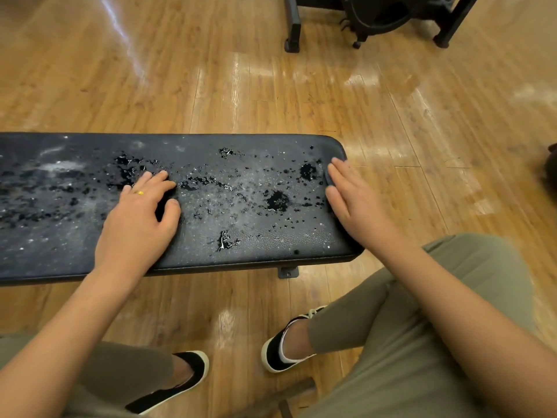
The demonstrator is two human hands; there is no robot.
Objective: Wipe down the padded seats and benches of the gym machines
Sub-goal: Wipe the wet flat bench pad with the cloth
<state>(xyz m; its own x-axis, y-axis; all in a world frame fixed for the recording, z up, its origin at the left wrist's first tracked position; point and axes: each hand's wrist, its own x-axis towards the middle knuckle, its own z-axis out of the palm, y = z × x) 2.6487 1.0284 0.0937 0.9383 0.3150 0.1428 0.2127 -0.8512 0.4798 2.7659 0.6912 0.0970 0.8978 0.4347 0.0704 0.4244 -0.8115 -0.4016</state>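
Observation:
A long black padded bench (247, 182) runs across the view from the left edge to a rounded right end. Its top is dusty and speckled with dark wet blotches and droplets. My left hand (141, 212), with a gold ring, rests palm down on the middle of the pad, fingers spread and slightly curled. My right hand (349, 194) lies flat against the bench's right end, fingers together and pointing away from me. Neither hand holds a cloth or anything else.
Glossy wooden floor (422, 122) surrounds the bench. Black machine legs and a frame (292, 28) stand at the top right. My legs in olive trousers and black slip-on shoes (283, 345) are below the bench's near edge. A small metal bracket (287, 271) hangs under the bench.

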